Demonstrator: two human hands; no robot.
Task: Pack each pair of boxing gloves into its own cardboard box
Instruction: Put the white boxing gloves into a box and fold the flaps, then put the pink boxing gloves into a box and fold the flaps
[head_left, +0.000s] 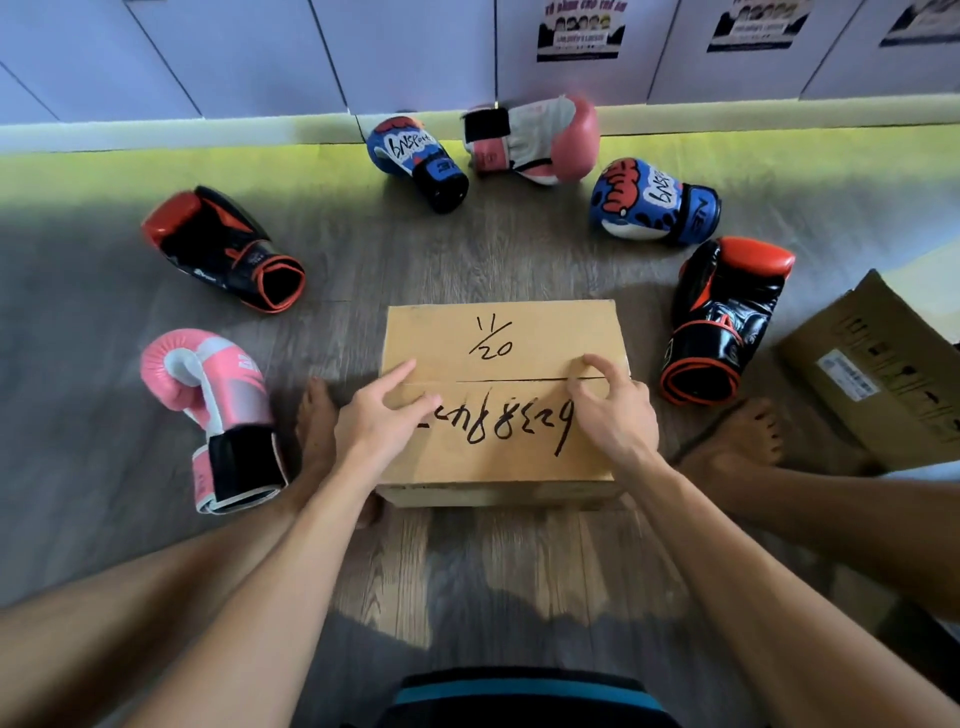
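Cardboard box (501, 332) sits shut, its seam (509, 381) running left to right under both hands. Left hand (374, 421) rests on it, forefinger straight, gripping nothing. Right hand (613, 405) hooks curled fingertips at the seam. Caught a flap? Cannot tell. Pink glove (208, 384) lies left of the box, nearest the left hand.

Gloves (223, 249) lie around the box (498, 332) (second box (883, 374) at right).
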